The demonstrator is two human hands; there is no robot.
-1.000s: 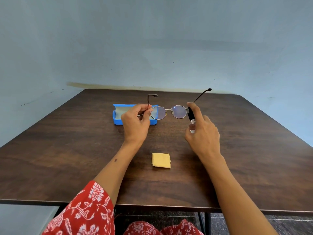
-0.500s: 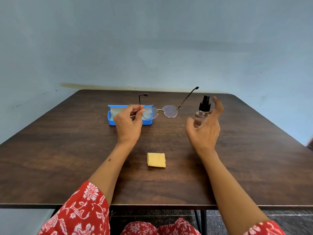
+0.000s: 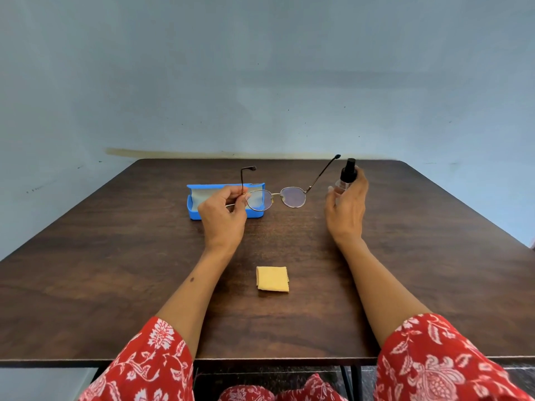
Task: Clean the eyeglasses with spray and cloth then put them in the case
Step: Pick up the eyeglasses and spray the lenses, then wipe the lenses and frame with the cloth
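My left hand [image 3: 223, 218] pinches the left hinge of thin metal-rimmed eyeglasses [image 3: 292, 196], held above the table with both temples unfolded and pointing away from me. To their right, my right hand [image 3: 346, 206] grips a small clear spray bottle [image 3: 346, 176] with a black nozzle, upright, a little apart from the right lens. An open blue glasses case [image 3: 197, 206] with a pale lining lies behind my left hand. A folded yellow cloth [image 3: 272, 279] rests on the table between my forearms.
The dark wooden table [image 3: 115, 270] runs to a pale blue wall at the back. Its near edge is just under my red floral sleeves [image 3: 440, 360]. Black table legs show beneath the front edge.
My right hand has drawn the spray bottle away from the right lens, out to the right, and stood it upright. The left hand still holds the eyeglasses in about the same place.
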